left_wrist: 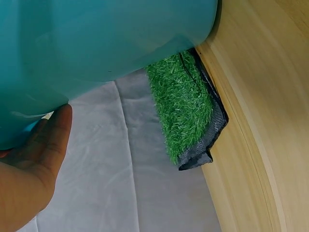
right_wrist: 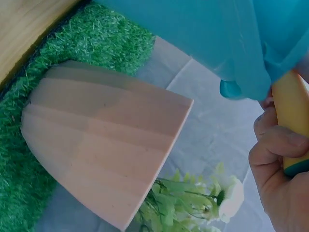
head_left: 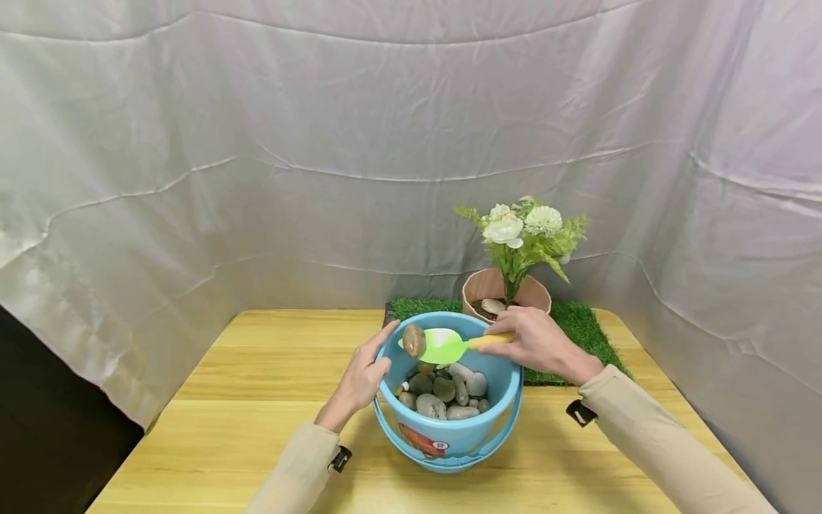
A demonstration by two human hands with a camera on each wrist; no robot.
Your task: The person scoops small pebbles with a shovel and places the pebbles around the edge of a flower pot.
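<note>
My right hand (head_left: 533, 341) grips the yellow handle (right_wrist: 289, 113) of a small shovel with a bright green blade (head_left: 443, 345). On the blade's left end rests a brown stone (head_left: 414, 341), above the opening of a light blue bucket (head_left: 462, 430). Grey and brown stones (head_left: 443, 389) of several sizes lie inside the bucket. At the bucket's left side, my left hand (head_left: 359, 380) holds the rim, thumb at the edge and fingers along the outer wall. The left wrist view shows those fingers (left_wrist: 58, 133) against the bucket (left_wrist: 111, 38).
Behind the bucket, a pink flowerpot (head_left: 536, 294) with white flowers (head_left: 504, 230) stands on a green turf mat (head_left: 581, 325). A pale stone (head_left: 493, 306) lies in the pot. The wooden table (head_left: 270, 400) extends to both sides, with a grey curtain (head_left: 334, 221) behind.
</note>
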